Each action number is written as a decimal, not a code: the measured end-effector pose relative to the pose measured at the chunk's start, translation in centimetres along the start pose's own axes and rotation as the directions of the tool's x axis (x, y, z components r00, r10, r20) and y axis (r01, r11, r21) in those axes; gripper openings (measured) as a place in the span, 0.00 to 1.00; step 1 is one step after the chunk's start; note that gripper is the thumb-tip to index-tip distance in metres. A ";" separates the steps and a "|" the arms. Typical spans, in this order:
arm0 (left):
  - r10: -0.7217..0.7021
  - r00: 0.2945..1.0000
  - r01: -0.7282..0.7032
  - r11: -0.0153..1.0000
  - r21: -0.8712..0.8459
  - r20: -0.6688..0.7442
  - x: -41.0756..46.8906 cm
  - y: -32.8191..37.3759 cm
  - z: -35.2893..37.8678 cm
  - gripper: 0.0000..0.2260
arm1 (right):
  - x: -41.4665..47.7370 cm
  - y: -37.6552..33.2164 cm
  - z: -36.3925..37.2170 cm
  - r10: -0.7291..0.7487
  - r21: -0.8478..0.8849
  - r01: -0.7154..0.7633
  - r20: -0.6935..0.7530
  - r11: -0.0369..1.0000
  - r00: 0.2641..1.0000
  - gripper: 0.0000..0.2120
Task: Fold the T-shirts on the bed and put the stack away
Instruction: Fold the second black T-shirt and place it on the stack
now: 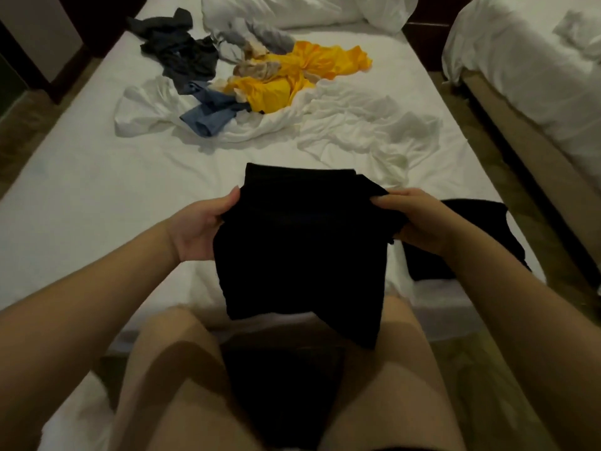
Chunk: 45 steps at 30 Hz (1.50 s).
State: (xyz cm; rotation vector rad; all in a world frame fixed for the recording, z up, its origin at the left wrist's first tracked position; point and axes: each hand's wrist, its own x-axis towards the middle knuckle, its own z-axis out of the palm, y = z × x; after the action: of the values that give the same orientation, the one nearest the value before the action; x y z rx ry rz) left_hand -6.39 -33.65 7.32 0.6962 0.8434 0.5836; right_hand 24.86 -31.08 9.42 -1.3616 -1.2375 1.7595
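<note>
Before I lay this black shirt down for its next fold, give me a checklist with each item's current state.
1. Left hand grips the black T-shirt by one edge: ok.
2. Right hand pinches the opposite edge: ok.
3. Shirt lying flat: not ok, its lower end hangs past the edge of the bed.
4. Bare sheet ahead for laying it down: ok.
5. Second black garment at right neatly folded: cannot tell, the right forearm covers part of it.
6. Other clothes folded: not ok, the yellow shirt and those around it lie crumpled.
</note>
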 end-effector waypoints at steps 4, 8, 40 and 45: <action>-0.037 0.971 0.007 0.992 -0.125 -0.236 8.6 2.9 -2.8 0.25 | 11.8 0.6 -2.0 0.057 0.058 -0.047 -0.190 0.997 0.980 0.13; -0.103 0.939 0.056 0.987 -0.150 -0.328 13.8 -1.0 -8.0 0.23 | 17.9 8.5 -3.8 0.231 0.095 -0.212 -0.306 0.973 0.923 0.22; 0.084 0.837 -0.067 0.996 0.052 -0.541 4.9 -12.6 -2.7 0.33 | 2.3 16.8 2.5 0.058 -0.197 -0.137 -0.362 0.971 0.930 0.36; 0.071 0.805 -0.065 0.997 0.032 -0.589 5.1 -12.9 -2.1 0.09 | -0.1 17.4 2.3 -0.024 -0.174 -0.048 -0.388 0.984 0.921 0.28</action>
State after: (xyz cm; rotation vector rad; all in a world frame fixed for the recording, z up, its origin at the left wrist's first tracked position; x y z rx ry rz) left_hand -2.96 -37.67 -5.67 0.5557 1.4092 0.8852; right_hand 24.18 -38.78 -6.35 -1.7262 -1.1831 1.3176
